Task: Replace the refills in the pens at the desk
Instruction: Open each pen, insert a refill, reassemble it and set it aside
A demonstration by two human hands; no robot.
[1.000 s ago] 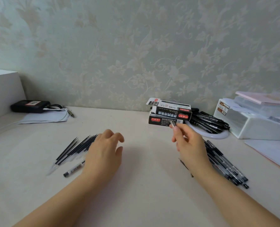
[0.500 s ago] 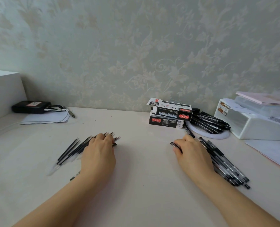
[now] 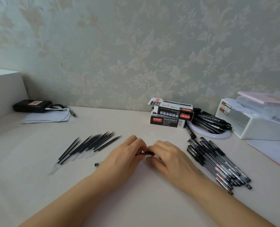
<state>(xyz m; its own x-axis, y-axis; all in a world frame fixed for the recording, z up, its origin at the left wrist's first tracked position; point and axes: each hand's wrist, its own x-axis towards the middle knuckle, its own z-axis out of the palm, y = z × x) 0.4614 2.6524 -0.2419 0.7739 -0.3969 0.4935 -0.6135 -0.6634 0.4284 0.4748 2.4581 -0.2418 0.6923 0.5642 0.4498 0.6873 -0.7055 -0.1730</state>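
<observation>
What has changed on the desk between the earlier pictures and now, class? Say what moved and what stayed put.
Both hands came together at the middle of the desk: the left hand left the row of refills, the right hand left the pile of pens. Together they now hold one pen between their fingertips. The refills, pen pile and stacked boxes stayed where they were.

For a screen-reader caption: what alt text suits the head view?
Both hands, left and right, grip one pen at mid-desk. Loose refills lie to the left, a pile of pens to the right, boxes behind.
</observation>
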